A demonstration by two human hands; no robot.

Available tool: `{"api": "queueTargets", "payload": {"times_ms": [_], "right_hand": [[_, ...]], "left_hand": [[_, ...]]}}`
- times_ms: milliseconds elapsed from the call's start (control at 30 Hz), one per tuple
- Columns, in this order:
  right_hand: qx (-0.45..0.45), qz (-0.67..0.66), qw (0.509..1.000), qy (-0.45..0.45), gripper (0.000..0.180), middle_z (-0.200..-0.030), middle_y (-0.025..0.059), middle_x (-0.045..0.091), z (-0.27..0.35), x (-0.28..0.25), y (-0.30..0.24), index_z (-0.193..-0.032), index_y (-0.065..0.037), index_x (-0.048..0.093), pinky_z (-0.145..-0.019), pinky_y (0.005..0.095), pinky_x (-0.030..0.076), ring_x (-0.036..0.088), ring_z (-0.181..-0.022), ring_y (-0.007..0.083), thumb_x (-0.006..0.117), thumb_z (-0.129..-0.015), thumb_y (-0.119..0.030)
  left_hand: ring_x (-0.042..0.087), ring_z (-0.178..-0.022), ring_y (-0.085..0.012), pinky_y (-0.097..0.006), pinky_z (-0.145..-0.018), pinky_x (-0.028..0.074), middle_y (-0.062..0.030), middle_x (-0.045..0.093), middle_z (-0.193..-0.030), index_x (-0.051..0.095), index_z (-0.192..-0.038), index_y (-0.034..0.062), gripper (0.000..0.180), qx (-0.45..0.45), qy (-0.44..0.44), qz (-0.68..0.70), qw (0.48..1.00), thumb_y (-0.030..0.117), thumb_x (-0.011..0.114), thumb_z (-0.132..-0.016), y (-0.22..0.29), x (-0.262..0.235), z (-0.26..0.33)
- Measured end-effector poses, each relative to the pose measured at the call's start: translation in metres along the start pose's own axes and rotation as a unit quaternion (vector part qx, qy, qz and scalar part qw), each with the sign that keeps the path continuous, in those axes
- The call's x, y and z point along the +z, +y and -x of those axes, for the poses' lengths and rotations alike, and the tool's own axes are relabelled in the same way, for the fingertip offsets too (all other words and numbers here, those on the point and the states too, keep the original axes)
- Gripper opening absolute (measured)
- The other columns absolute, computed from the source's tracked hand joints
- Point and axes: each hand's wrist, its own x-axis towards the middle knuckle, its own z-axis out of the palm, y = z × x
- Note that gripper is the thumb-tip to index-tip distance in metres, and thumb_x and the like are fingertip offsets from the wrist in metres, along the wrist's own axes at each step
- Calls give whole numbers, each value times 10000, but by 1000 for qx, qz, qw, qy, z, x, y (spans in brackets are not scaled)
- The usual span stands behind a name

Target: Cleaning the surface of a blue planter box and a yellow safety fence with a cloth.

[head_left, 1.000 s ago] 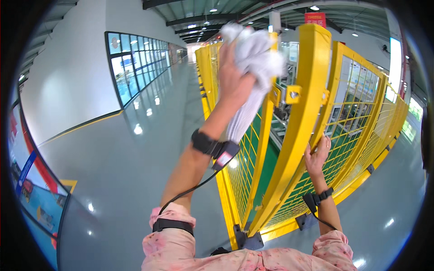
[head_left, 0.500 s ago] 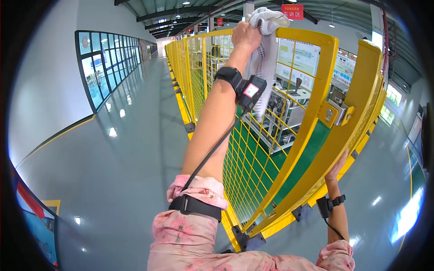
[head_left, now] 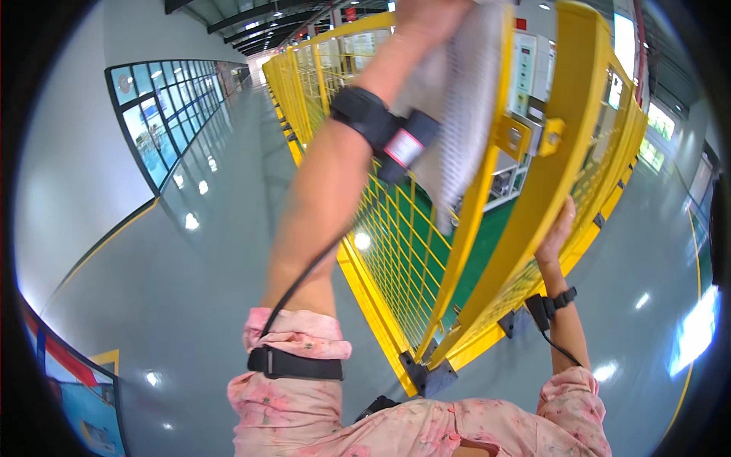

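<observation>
My left hand [head_left: 431, 21] reaches up to the top of the yellow mesh fence and is closed on a white textured cloth [head_left: 463, 114]. The cloth hangs down along the inner side of the fence frame [head_left: 474, 213]; motion blurs the hand, and its top is cut off by the picture's edge. Lower on the right, my right hand [head_left: 556, 234] lies against the outer side of the yellow fence post [head_left: 544, 221]. Its visible fingers stretch upward along it, and the others are hidden behind. Between the two frames a metal latch [head_left: 525, 135] joins the panels.
The fence meets in a corner at a black foot [head_left: 428, 375] on the grey floor [head_left: 205, 305]. Inside it lies a green floor [head_left: 495, 255] with equipment. A glass-panelled wall [head_left: 161, 118] runs along the left. Black straps and cables are on both my forearms.
My left hand has moved up and nearer with the cloth, which now hangs closer to the latch. My right hand has shifted slightly up and left along the post. The view has tilted.
</observation>
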Motion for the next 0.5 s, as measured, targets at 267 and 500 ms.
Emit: {"api": "queueTargets", "payload": {"times_ms": [267,500], "right_hand": [[-80,46,996,17,424,-948,211,498,-10,-8,-7,-1075,24,463,-978,486,292,452,-957,411,592,-760,-228],[-86,45,995,26,373,-821,168,466,-15,-17,-15,-1022,7,467,-974,472,306,473,-847,368,630,-744,-181]], "left_hand": [[511,-1109,-270,-346,-907,417,-189,519,-1203,428,-1263,-6,480,39,31,67,997,203,533,-844,-38,-1,8],[584,-930,-351,-394,-792,446,-200,610,-981,589,-976,-14,355,8,112,-172,979,236,632,-728,-15,13,87]]}}
